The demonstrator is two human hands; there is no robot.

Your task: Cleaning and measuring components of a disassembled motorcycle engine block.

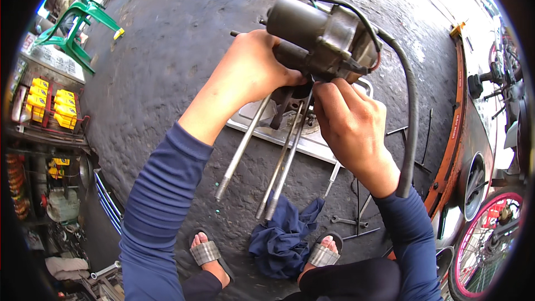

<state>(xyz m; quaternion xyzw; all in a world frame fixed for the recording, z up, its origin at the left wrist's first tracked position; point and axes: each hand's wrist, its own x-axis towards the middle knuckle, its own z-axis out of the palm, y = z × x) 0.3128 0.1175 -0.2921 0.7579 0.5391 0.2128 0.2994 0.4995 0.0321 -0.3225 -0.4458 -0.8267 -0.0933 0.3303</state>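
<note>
A greasy dark engine part (336, 33) with a cylindrical motor (298, 21) on its side is raised over the floor in front of me. My left hand (266, 66) wraps round its left side, fingers mostly behind it. My right hand (350, 117) is closed in a pinch against its lower edge; what lies between the fingertips is hidden. Several long metal studs, threaded at their ends, slant toward me below the hands, one stud (243, 147) standing apart on the left. A thick black hose (410, 86) curves from the part down past my right wrist.
A silvery metal tray (317, 147) lies on the dark floor below the part. Between my sandalled feet is a crumpled blue cloth (284, 239), with a wrench (349, 222) and thin rods to its right. Yellow bottles (65, 108) and a green plastic chair (75, 28) stand left; an orange-edged bench (454, 134) runs right.
</note>
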